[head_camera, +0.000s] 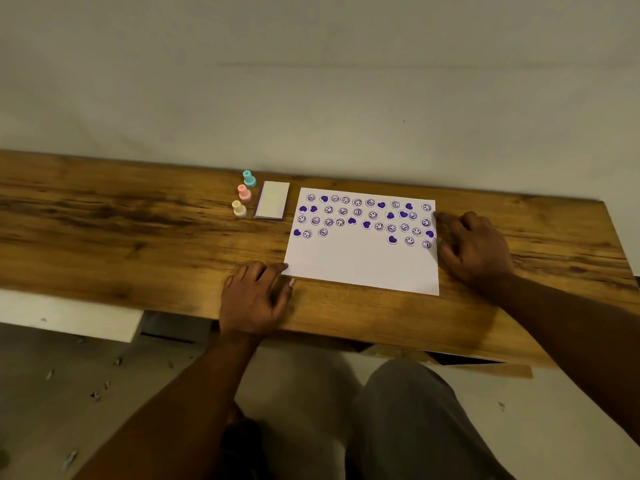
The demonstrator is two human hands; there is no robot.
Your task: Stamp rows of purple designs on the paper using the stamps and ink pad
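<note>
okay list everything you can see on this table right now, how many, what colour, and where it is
Table: one, brown wood, against a pale wall.
Paper: one, white, right of centre, purple faces and hearts filling its upper part.
Ink pad: one, white lid shut, purple edge, left of the paper.
Stamps: three, left of the ink pad, upright in a line: teal farthest, pink middle, cream nearest.
Left hand: empty, fingers at the paper's near left corner.
Right hand: empty, at the paper's right edge.

A wooden table [104, 220] is sitting against a plain pale wall [311, 81], scraps [100, 389] littering the floor [311, 393].
</note>
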